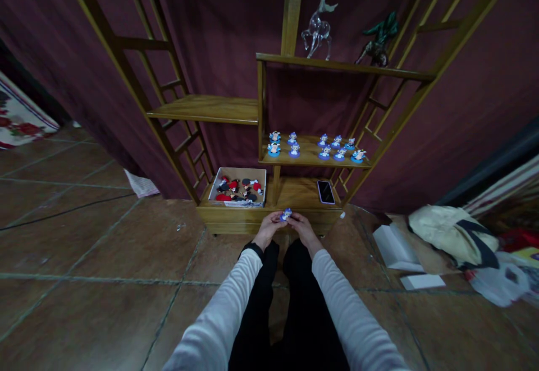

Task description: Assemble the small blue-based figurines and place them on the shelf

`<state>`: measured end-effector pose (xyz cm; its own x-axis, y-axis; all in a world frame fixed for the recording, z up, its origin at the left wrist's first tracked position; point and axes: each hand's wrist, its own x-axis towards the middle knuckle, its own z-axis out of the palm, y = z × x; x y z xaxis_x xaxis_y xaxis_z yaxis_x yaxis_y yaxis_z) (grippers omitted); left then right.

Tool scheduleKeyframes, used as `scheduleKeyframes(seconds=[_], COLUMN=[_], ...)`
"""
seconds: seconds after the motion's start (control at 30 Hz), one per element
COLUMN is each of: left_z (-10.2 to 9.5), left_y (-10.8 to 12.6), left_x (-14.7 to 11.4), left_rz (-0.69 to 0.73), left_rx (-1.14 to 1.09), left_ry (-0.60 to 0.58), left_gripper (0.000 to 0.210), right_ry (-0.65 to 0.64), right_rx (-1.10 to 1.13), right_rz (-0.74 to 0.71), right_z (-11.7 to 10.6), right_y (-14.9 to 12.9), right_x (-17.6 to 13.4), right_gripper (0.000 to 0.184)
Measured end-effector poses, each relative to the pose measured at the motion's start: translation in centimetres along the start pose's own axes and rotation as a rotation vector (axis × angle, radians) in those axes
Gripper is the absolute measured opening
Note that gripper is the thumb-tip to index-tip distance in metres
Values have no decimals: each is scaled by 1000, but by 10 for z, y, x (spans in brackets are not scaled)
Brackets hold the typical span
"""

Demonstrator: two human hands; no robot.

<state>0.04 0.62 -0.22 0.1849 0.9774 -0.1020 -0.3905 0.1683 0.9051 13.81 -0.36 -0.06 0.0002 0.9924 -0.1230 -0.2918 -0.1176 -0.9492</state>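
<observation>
Between my two hands, in front of the low wooden shelf unit [231, 220], is a small purple-and-white figurine [287, 214]. My left hand [269, 228] pinches its left side, and my right hand [304, 229] pinches its right side. Beyond them, several similar figurines [324, 152] stand in two rows on the middle shelf [309, 159], some on purple bases and others on blue ones. An open cardboard box [240, 172] on the bottom shelf holds several red, black and white figurines [233, 186].
A phone [325, 192] lies on the bottom shelf at right. Up top stand a clear glass deer [318, 28] and a dark green statuette [381, 37]. A white box [396, 247], a cream bag [450, 230] and a plastic bag [501, 278] lie on the tiled floor at right.
</observation>
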Motion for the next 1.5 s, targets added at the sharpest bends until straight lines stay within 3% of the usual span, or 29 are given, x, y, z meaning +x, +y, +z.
scheduleKeyframes(seconds=[0.4, 0.6, 1.07, 1.5], left_z=[-5, -7, -4, -3], left_y=[-4, -6, -1, 1], left_x=[5, 6, 0, -2], left_rz=[-15, 10, -44, -68], left_rx=[-46, -54, -104, -152], left_ry=[-73, -65, 23, 73], left_gripper=[49, 51, 49, 43], right_ry=[57, -5, 69, 18], right_rx=[114, 71, 66, 66], right_rz=[-22, -72, -116, -61], right_z=[6, 5, 6, 4], right_y=[-7, -8, -5, 0], right_x=[-6, -5, -2, -1], right_gripper=[32, 32, 40, 42])
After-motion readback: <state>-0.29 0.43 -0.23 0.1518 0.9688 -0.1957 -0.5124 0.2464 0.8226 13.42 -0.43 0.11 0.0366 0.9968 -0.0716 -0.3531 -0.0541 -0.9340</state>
